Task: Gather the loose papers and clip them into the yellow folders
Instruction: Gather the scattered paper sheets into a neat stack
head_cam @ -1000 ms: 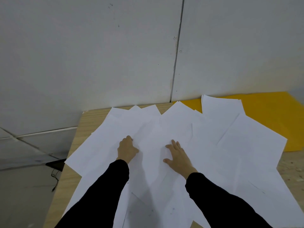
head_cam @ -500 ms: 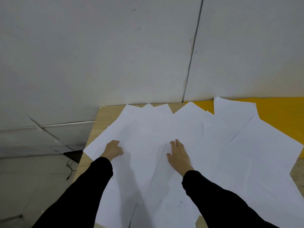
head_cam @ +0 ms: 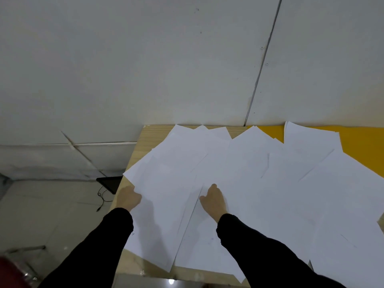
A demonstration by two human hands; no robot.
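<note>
Checking the left side first: my left hand is at the left edge of the wooden table, against the outer border of the loose papers. Its fingertips disappear at the border of the outermost sheet, so I cannot tell whether they pinch it or only touch it. My right hand lies palm down on the sheets near the middle of the spread, fingers relaxed, gripping nothing. Both arms are in black sleeves.

The papers overlap in a fan that covers nearly the whole tabletop. The yellow folder lies at the far right against the wall, with several sheets lying over its near and left parts. I cannot tell whether it is one folder or more.

Surroundings: a panel seam runs down the wall to the table's back edge. On the floor, left of the table, is a flat black device with a thin cable trailing from it. A dark red object, blurred, sits at the lower left corner.

Edges: the outermost sheet's corner reaches the table's left edge, just beyond my left hand. Bare wood shows along the far left corner and in a strip at the near edge. A sheet corner pokes past the near edge between my arms.
</note>
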